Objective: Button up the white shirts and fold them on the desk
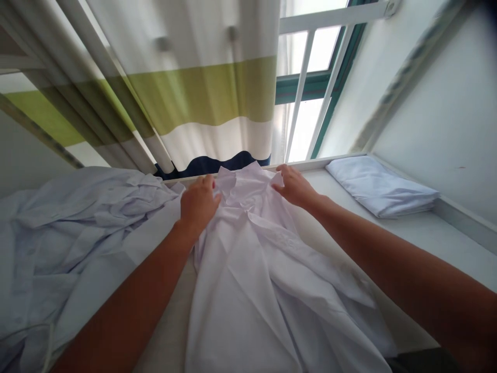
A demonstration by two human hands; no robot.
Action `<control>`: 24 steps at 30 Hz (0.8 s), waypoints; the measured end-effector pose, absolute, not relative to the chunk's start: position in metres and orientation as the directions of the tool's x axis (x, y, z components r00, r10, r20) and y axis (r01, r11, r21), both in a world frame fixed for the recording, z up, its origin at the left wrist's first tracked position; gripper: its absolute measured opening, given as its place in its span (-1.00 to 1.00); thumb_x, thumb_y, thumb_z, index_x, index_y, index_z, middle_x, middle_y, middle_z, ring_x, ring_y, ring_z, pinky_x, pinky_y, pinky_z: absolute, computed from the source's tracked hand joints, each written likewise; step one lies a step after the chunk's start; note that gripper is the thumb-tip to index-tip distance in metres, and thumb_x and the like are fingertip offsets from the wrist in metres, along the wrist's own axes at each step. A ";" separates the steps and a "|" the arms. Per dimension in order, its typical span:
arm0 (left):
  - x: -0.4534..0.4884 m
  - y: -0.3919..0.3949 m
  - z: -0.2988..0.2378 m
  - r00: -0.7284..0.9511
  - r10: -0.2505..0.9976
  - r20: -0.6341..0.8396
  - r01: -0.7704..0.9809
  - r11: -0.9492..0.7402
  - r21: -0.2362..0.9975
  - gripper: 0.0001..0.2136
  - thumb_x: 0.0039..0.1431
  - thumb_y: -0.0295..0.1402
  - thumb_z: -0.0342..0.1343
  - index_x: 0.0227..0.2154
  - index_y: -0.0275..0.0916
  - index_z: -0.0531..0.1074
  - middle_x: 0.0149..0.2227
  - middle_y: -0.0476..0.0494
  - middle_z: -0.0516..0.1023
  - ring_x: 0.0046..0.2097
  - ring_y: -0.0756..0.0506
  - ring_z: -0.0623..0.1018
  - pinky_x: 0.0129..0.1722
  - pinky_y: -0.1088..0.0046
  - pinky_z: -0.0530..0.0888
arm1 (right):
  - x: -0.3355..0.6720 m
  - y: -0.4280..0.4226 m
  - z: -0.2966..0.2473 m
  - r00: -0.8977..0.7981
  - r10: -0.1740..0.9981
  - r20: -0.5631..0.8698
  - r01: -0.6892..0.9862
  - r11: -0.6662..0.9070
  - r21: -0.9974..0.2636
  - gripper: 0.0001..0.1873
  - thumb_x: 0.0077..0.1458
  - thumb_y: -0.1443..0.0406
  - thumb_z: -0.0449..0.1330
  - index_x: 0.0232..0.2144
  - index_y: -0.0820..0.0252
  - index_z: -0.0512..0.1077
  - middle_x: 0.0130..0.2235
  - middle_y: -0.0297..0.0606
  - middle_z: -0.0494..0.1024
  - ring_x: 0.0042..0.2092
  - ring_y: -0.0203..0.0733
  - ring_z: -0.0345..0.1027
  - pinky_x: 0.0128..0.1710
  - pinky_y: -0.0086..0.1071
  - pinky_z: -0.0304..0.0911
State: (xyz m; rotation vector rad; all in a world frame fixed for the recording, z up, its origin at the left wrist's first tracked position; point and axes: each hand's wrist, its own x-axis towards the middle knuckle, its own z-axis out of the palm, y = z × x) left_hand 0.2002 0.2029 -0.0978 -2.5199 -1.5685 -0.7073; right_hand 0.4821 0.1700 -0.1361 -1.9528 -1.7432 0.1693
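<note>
A white garment that looks like a collared shirt or coat (240, 274) lies spread lengthwise on the white surface in front of me, its collar end at the far edge. My left hand (199, 203) is closed on the cloth at the left of that end. On the opposite side, my right hand (294, 185) pinches the right corner between thumb and fingers. Between the hands the fabric is bunched and creased. Lower down, loose folds run toward me and spread to the right.
Rumpled white clothes (89, 223) are heaped at the left. A folded white garment (382, 184) lies at the right by the wall. Beyond the far edge hang a green-and-white curtain (209, 93) and a white railing (298, 98) before a window.
</note>
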 end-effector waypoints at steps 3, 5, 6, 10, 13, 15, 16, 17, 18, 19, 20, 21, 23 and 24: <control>0.205 0.129 -0.090 0.517 0.827 0.220 0.804 -0.557 0.206 -0.77 0.29 -0.18 0.08 -0.42 -0.19 0.34 -0.35 -0.05 0.48 -0.34 -0.10 0.45 -0.39 0.39 0.22 | 0.476 0.122 -0.118 0.001 0.950 0.313 0.862 0.159 -0.482 -0.69 0.22 0.08 0.15 -0.11 0.12 0.45 -0.03 -0.08 0.48 -0.04 0.03 0.39 -0.07 -0.16 0.28; 0.209 0.083 -0.091 0.653 0.751 0.100 0.705 -0.651 0.280 -0.79 0.33 -0.15 0.02 -0.33 -0.16 0.38 -0.31 -0.04 0.51 -0.32 -0.10 0.48 -0.37 0.39 0.25 | 0.473 0.089 -0.108 -0.125 0.972 0.198 0.807 0.216 -0.550 -0.68 0.22 0.02 0.12 -0.22 0.11 0.49 -0.12 -0.14 0.52 -0.16 -0.05 0.41 -0.16 -0.22 0.29; 0.210 0.064 -0.094 0.689 0.722 0.063 0.676 -0.671 0.303 -0.80 0.33 -0.12 0.02 -0.22 -0.12 0.40 -0.24 -0.05 0.53 -0.28 -0.12 0.51 -0.35 0.39 0.27 | 0.471 0.076 -0.104 -0.189 0.977 0.098 0.780 0.210 -0.590 -0.66 0.21 0.01 0.13 -0.24 0.11 0.51 -0.16 -0.17 0.54 -0.20 -0.08 0.41 -0.20 -0.24 0.28; 0.208 0.035 -0.115 0.638 0.763 -0.104 0.758 -0.598 0.262 -0.65 0.16 -0.03 0.18 -0.14 -0.17 0.41 -0.19 -0.17 0.56 -0.22 -0.24 0.55 -0.37 0.36 0.26 | 0.466 0.046 -0.106 -0.282 0.935 -0.214 0.781 0.095 -0.617 -0.66 0.09 0.01 0.24 -0.21 0.10 0.53 -0.24 -0.23 0.57 -0.31 -0.14 0.39 -0.34 -0.31 0.22; 0.196 0.044 -0.124 0.600 0.782 -0.172 0.786 -0.535 0.310 -0.81 0.19 -0.18 0.12 -0.36 -0.21 0.42 -0.29 -0.17 0.56 -0.28 -0.20 0.53 -0.35 0.35 0.27 | 0.463 0.043 -0.112 -0.227 0.953 -0.199 0.789 0.060 -0.612 -0.72 0.06 0.06 0.25 -0.35 0.15 0.50 -0.34 -0.26 0.53 -0.38 -0.19 0.33 -0.40 -0.34 0.14; 0.183 0.051 -0.124 0.607 0.775 -0.174 0.761 -0.504 0.408 -0.81 0.23 -0.27 0.03 -0.43 -0.22 0.43 -0.33 -0.16 0.56 -0.29 -0.17 0.52 -0.30 0.35 0.30 | 0.460 0.043 -0.114 -0.210 0.964 -0.161 0.733 0.046 -0.678 -0.72 0.06 0.06 0.24 -0.41 0.15 0.48 -0.36 -0.29 0.52 -0.36 -0.20 0.32 -0.40 -0.35 0.15; 0.176 0.054 -0.123 0.611 0.771 -0.179 0.741 -0.477 0.474 -0.79 0.24 -0.29 0.00 -0.43 -0.22 0.45 -0.33 -0.15 0.57 -0.28 -0.17 0.53 -0.28 0.35 0.31 | 0.458 0.043 -0.114 -0.203 0.969 -0.138 0.692 0.042 -0.721 -0.72 0.05 0.06 0.24 -0.41 0.15 0.48 -0.35 -0.29 0.53 -0.34 -0.20 0.33 -0.38 -0.35 0.16; 0.168 0.056 -0.122 0.616 0.765 -0.189 0.712 -0.438 0.549 -0.78 0.25 -0.29 -0.02 -0.41 -0.22 0.48 -0.32 -0.14 0.58 -0.26 -0.17 0.53 -0.25 0.35 0.34 | 0.457 0.043 -0.114 -0.195 0.974 -0.114 0.648 0.040 -0.761 -0.71 0.06 0.05 0.24 -0.40 0.15 0.48 -0.34 -0.30 0.53 -0.33 -0.20 0.34 -0.36 -0.35 0.18; 0.161 0.057 -0.122 0.620 0.757 -0.205 0.678 -0.386 0.625 -0.77 0.24 -0.28 -0.02 -0.38 -0.23 0.50 -0.30 -0.14 0.59 -0.23 -0.18 0.54 -0.22 0.36 0.36 | 0.455 0.042 -0.115 -0.185 0.978 -0.095 0.607 0.037 -0.794 -0.71 0.06 0.05 0.23 -0.41 0.16 0.49 -0.33 -0.29 0.53 -0.31 -0.20 0.34 -0.34 -0.35 0.19; 0.154 0.059 -0.121 0.622 0.749 -0.230 0.643 -0.320 0.695 -0.78 0.23 -0.28 0.00 -0.35 -0.23 0.52 -0.28 -0.14 0.60 -0.21 -0.18 0.55 -0.20 0.36 0.38 | 0.454 0.042 -0.117 -0.176 0.980 -0.091 0.571 0.027 -0.821 -0.71 0.06 0.06 0.23 -0.41 0.17 0.50 -0.33 -0.29 0.53 -0.32 -0.20 0.33 -0.34 -0.35 0.19; 0.148 0.060 -0.121 0.618 0.743 -0.259 0.609 -0.244 0.754 -0.79 0.21 -0.28 0.01 -0.32 -0.24 0.53 -0.27 -0.14 0.61 -0.19 -0.19 0.56 -0.19 0.36 0.40 | 0.453 0.042 -0.121 -0.173 0.980 -0.103 0.538 0.006 -0.843 -0.70 0.06 0.06 0.23 -0.40 0.18 0.51 -0.35 -0.30 0.52 -0.34 -0.22 0.32 -0.35 -0.35 0.18; 0.143 0.061 -0.121 0.609 0.740 -0.287 0.577 -0.165 0.800 -0.80 0.17 -0.30 0.03 -0.28 -0.24 0.53 -0.25 -0.14 0.61 -0.18 -0.19 0.57 -0.19 0.37 0.42 | 0.453 0.042 -0.125 -0.178 0.976 -0.127 0.506 -0.020 -0.863 -0.70 0.05 0.07 0.24 -0.40 0.20 0.52 -0.38 -0.31 0.50 -0.37 -0.24 0.29 -0.37 -0.36 0.16; 0.138 0.062 -0.120 0.576 0.740 -0.346 0.533 -0.019 0.846 -0.77 0.11 -0.35 0.05 -0.20 -0.24 0.52 -0.22 -0.15 0.61 -0.19 -0.17 0.57 -0.23 0.38 0.45 | 0.452 0.043 -0.135 -0.210 0.961 -0.183 0.443 -0.073 -0.894 -0.69 0.04 0.07 0.26 -0.38 0.22 0.54 -0.45 -0.35 0.44 -0.44 -0.30 0.19 -0.43 -0.38 0.09; 0.138 0.062 -0.118 0.561 0.739 -0.373 0.523 0.033 0.852 -0.74 0.08 -0.36 0.06 -0.16 -0.24 0.50 -0.20 -0.16 0.60 -0.20 -0.17 0.57 -0.26 0.39 0.46 | 0.452 0.044 -0.140 -0.230 0.953 -0.196 0.410 -0.088 -0.908 -0.68 0.04 0.06 0.27 -0.38 0.23 0.55 -0.48 -0.37 0.40 -0.47 -0.33 0.13 -0.45 -0.39 0.05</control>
